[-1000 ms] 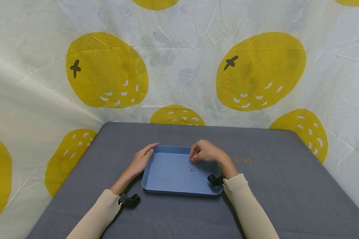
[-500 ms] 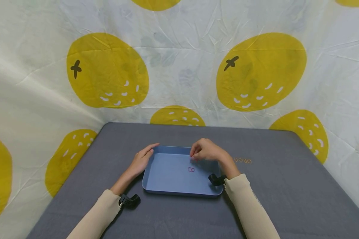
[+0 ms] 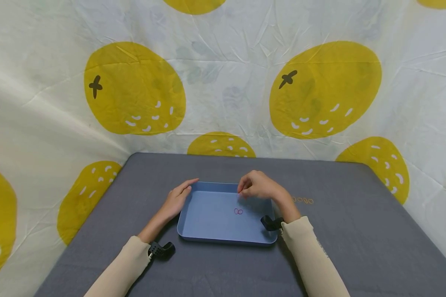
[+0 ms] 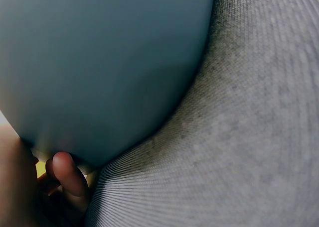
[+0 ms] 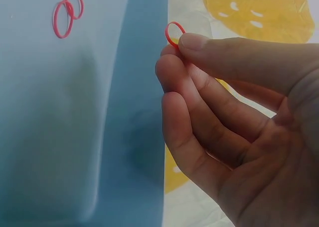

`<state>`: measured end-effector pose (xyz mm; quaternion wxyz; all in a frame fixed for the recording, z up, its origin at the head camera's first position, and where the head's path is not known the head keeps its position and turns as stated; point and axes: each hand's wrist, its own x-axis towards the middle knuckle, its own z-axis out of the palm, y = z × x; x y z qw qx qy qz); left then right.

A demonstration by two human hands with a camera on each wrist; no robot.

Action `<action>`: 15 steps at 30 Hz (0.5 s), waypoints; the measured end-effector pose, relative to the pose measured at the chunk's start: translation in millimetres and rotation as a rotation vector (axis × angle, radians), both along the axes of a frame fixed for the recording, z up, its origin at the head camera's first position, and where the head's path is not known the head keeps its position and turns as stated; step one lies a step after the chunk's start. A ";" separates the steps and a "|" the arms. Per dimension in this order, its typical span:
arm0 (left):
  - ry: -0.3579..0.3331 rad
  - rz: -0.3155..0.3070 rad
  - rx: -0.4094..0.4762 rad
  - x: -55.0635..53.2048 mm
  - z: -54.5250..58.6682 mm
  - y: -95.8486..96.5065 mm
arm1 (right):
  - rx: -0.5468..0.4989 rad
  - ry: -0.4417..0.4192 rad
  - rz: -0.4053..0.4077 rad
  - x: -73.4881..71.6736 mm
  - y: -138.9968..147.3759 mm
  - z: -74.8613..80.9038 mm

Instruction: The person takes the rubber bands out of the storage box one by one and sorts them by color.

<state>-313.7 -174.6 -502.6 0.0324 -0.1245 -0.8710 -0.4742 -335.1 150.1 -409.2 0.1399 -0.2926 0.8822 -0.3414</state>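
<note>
A shallow blue tray (image 3: 208,225) lies on the table in the head view. My left hand (image 3: 175,201) rests against its left side near the far corner, index finger stretched out along the edge. In the left wrist view, fingers (image 4: 70,174) touch the tray's corner. Over the tray's far right part, my right hand (image 3: 258,185) pinches a small red rubber band (image 5: 167,33) between thumb and fingertips. Two more red rubber bands (image 5: 56,20) lie overlapping on the tray floor, below the right hand in the head view.
Several orange rubber bands (image 3: 305,201) lie in a row on the grey tabletop (image 3: 338,231) right of the tray, the leftmost partly hidden by my right wrist. A pale curtain (image 3: 226,90) with yellow fruit prints hangs behind the table.
My right hand has risen slightly and shifted a little right, still pinching the red rubber band. The left hand stays at the tray. The head view has tilted slightly.
</note>
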 end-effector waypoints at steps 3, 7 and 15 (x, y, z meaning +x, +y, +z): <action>0.000 0.001 0.002 0.0 0.1 0.6 | 0.007 0.013 0.003 0.9 1.2 1.5; 0.000 0.001 0.002 0.0 0.2 0.6 | 0.020 0.040 0.005 1.6 4.4 2.7; -0.002 0.005 0.004 0.2 0.7 0.6 | 0.033 0.077 -0.004 4.2 16.4 7.4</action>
